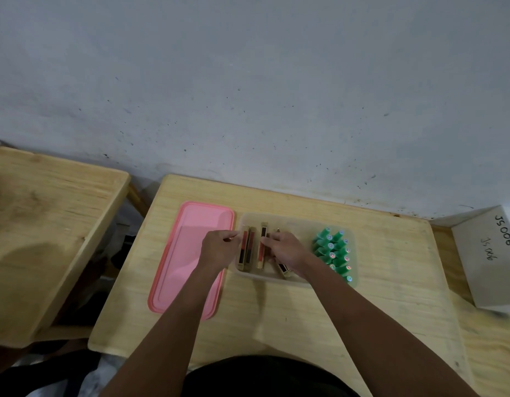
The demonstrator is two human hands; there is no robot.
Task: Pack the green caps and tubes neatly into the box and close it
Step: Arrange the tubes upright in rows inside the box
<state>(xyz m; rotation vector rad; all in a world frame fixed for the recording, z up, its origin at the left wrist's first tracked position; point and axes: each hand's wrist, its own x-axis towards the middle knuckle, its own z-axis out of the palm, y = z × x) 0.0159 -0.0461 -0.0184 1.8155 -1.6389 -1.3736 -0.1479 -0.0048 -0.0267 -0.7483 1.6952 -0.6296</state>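
A translucent box [293, 219] sits open on the wooden table. Several green caps [334, 253] stand packed in rows at its right end. Gold-and-red tubes lie lengthwise at its left end: a pair [246, 250] by the left wall and a single tube [262, 245] beside them. My left hand [219, 247] is over the box's left edge, fingertips pinched at the top of the pair. My right hand [285, 250] pinches the single tube, and another tube [285, 270] shows beneath it. The pink lid [187, 259] lies flat to the left of the box.
A white carton [488, 253] marked "JS 006" stands at the table's right edge. A second wooden table [47, 224] is to the left across a gap. A grey wall rises right behind the table. Bare wood lies in front of the box.
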